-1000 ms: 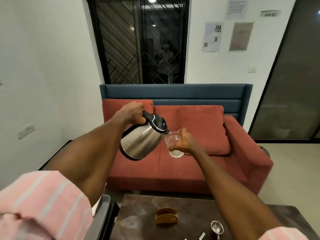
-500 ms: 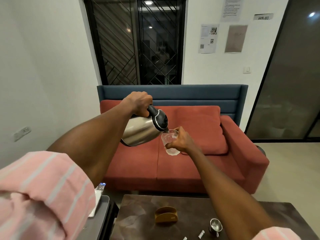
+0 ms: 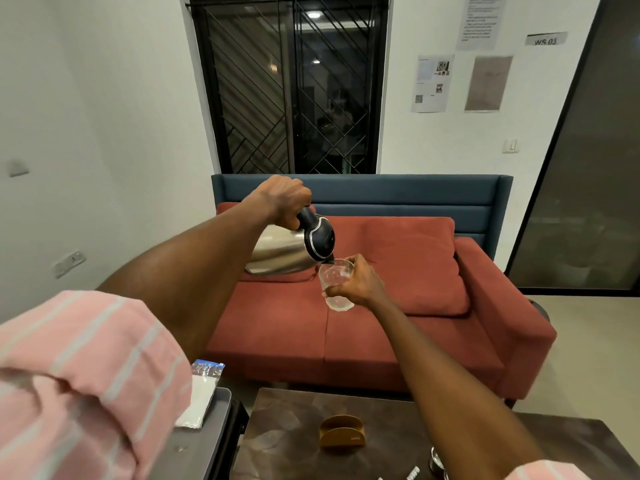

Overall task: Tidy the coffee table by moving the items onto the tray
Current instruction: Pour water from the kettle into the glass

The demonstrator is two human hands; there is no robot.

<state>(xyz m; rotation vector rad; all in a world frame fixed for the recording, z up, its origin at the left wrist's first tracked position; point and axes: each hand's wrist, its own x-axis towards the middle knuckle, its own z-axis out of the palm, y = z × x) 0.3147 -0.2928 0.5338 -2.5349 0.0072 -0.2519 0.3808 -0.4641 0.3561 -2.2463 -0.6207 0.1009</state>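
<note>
A: Left hand [image 3: 282, 197] wrapped tight round the black handle of the steel kettle [image 3: 287, 252], tipped steeply, spout right over the rim.

B: Right hand [image 3: 358, 284] curled round the clear glass [image 3: 335, 284] — held in mid-air above the red sofa [image 3: 398, 306], well off the coffee table [image 3: 298, 441].

A: Risky. Too sharp a tilt, and overflow onto the cushions.

B: Or a wet glass slipping free. Grey tray [image 3: 204, 434] far below left, holding only a packet [image 3: 201, 393] — wooden holder [image 3: 342, 431] not yet moved.
</note>
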